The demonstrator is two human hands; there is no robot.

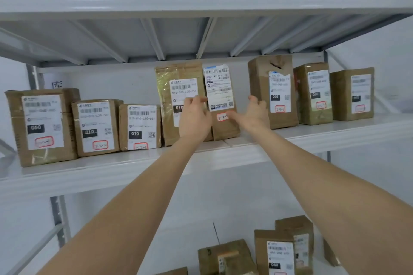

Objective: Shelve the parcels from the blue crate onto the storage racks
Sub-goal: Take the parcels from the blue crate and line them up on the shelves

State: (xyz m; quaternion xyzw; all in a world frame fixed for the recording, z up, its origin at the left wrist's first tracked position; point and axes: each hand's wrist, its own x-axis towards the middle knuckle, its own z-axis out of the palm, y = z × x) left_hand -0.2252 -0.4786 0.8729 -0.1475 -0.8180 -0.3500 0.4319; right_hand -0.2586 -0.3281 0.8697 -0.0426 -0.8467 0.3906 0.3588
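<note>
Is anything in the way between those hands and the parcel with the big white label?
Nothing visible. The white-label parcel stands on the middle shelf; the left hand grips its left edge and the right hand is open at its right.

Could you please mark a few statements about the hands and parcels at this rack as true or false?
1. Both hands are at the narrow parcel on the middle shelf. True: the left hand grips its left edge, and the right hand is open by its right side.
2. That parcel lies flat. False: it stands upright with its label facing out.
3. On the same shelf, three parcels stand to its right. True.
4. The shelf below holds nothing. False: several brown parcels sit there.
5. The gold-taped parcel stands right of the narrow parcel. False: it stands beside it on the left.
</note>
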